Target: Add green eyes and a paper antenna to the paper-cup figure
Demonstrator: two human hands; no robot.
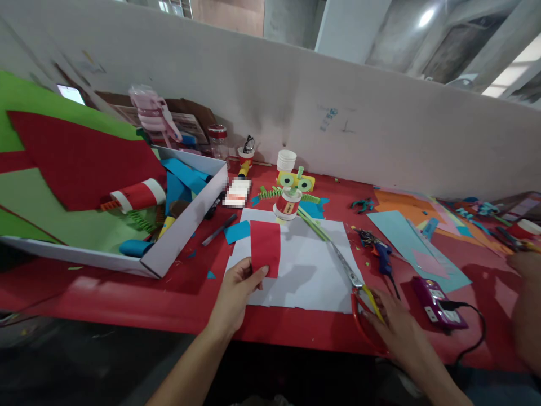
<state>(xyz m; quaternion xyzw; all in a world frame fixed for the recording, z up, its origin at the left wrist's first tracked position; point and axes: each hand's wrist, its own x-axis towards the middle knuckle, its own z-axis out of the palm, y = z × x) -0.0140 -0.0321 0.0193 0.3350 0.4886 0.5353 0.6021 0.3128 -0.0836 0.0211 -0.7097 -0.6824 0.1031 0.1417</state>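
My left hand (243,285) pinches the lower edge of a red paper rectangle (265,248), held over white sheets (313,270) on the red table. In my right hand (389,316) are large scissors (353,276) with red and yellow handles; the blades point away toward the back left. Thin green strips (313,224) lie by the blade tips. Behind the red paper stands a paper cup figure (288,203) with a yellow head, round eyes and coiled green arms. A blue paper piece (237,232) touches the sheets' left side.
A white box (186,225) with paper and cup crafts fills the left. A blue glue gun (384,258), a purple device (437,304) with a cable, and coloured paper (406,237) lie right. Another person's arm (526,299) reaches in at the right edge.
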